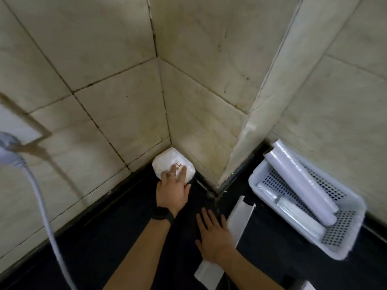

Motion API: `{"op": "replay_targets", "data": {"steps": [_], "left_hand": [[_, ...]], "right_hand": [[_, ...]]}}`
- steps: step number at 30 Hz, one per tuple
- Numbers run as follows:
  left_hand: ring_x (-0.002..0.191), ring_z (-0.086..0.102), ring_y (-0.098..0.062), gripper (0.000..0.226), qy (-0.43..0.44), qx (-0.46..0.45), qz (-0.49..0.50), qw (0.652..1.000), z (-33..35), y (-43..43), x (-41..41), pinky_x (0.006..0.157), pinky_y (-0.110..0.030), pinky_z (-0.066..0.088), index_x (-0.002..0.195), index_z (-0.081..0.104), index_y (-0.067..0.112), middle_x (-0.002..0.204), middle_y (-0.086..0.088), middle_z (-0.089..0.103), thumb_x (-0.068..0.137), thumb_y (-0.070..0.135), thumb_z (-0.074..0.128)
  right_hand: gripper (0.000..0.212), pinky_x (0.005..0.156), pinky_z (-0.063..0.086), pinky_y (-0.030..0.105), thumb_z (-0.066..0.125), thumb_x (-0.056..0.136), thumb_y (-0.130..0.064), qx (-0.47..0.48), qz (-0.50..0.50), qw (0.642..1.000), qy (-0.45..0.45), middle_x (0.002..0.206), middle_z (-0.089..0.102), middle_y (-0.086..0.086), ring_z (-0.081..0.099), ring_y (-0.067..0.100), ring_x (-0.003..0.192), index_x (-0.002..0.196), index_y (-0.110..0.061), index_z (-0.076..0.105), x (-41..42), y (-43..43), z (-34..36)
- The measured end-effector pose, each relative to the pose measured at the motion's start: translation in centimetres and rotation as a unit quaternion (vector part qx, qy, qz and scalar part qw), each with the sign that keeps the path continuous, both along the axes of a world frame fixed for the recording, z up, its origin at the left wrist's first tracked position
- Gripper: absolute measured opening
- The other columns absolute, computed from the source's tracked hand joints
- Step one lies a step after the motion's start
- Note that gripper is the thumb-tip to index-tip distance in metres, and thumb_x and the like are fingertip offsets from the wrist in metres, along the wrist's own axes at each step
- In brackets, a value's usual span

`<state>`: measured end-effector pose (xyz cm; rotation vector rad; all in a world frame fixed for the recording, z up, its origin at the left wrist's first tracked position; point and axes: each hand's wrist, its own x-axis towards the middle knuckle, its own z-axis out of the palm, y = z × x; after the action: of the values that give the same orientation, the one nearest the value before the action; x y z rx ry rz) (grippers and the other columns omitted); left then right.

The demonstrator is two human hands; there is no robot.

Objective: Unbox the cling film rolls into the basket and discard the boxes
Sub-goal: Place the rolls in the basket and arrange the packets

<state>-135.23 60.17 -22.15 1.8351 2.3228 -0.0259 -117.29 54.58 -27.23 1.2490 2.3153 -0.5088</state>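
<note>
- Right hand (213, 233), nearest, lies open and flat, fingers spread, overlapping the long white box (240, 222) on the dark surface (104, 237); a careless sweep could push the box off the near edge instead of discarding it
- Left hand (173, 185), open, rests straight fingers on a white packet (167, 162) in the tiled corner; that packet looks like no roll box, so the work may stall there
- Cling film rolls (297, 214) lie in the white basket (339, 229) at right; the long roll (301, 183) overhangs the far rim and could tip out if knocked
- White cable (41, 195) hangs at left; the left arm might snag it
</note>
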Motion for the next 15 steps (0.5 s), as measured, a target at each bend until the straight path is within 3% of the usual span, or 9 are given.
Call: {"op": "replay_targets", "data": {"steps": [3,8,11,15], "left_hand": [[0.126,0.039,-0.034,0.06,-0.018,0.013,0.009,1.0,-0.7,-0.1,-0.4,0.084,-0.043,0.05,0.153,0.028,0.033,0.16,-0.005,0.027,0.096,0.039,0.047],[0.135,0.029,-0.035,0.071,-0.085,-0.031,-0.007,0.996,0.5,0.6,-1.8,0.099,-0.048,0.045,0.155,0.012,0.04,0.164,0.007,0.012,0.093,0.056,0.044],[0.142,0.026,-0.031,0.074,-0.122,-0.015,-0.021,0.992,2.2,-0.9,-2.2,0.108,-0.049,0.039,0.156,0.01,0.038,0.165,0.01,0.009,0.094,0.049,0.05],[0.139,0.03,-0.032,0.069,-0.14,0.036,-0.003,0.989,3.7,-4.3,-1.6,0.107,-0.047,0.041,0.154,0.028,0.031,0.161,-0.001,0.026,0.093,0.033,0.059]], "right_hand": [[0.079,0.118,-0.01,0.056,0.039,0.099,-0.047,-0.003,0.0,1.0,-0.018,0.166,-0.014,0.006,-0.009,0.026,0.153,0.158,-0.018,-0.006,-0.2,0.0,0.5],[0.076,0.12,-0.005,0.058,0.042,0.097,-0.05,-0.037,0.022,0.998,-0.034,0.168,-0.004,0.005,0.0,0.027,0.154,0.159,-0.021,0.008,-0.3,1.7,2.5],[0.067,0.12,0.005,0.058,0.043,0.097,-0.047,-0.036,-0.004,0.997,0.072,0.166,0.014,0.006,0.009,0.027,0.153,0.156,-0.022,0.023,0.5,2.0,4.8],[0.062,0.122,0.009,0.043,0.042,0.098,-0.047,-0.011,-0.077,0.968,0.238,0.164,0.023,-0.001,0.013,0.018,0.153,0.156,-0.028,0.027,4.0,0.5,7.8]]}}
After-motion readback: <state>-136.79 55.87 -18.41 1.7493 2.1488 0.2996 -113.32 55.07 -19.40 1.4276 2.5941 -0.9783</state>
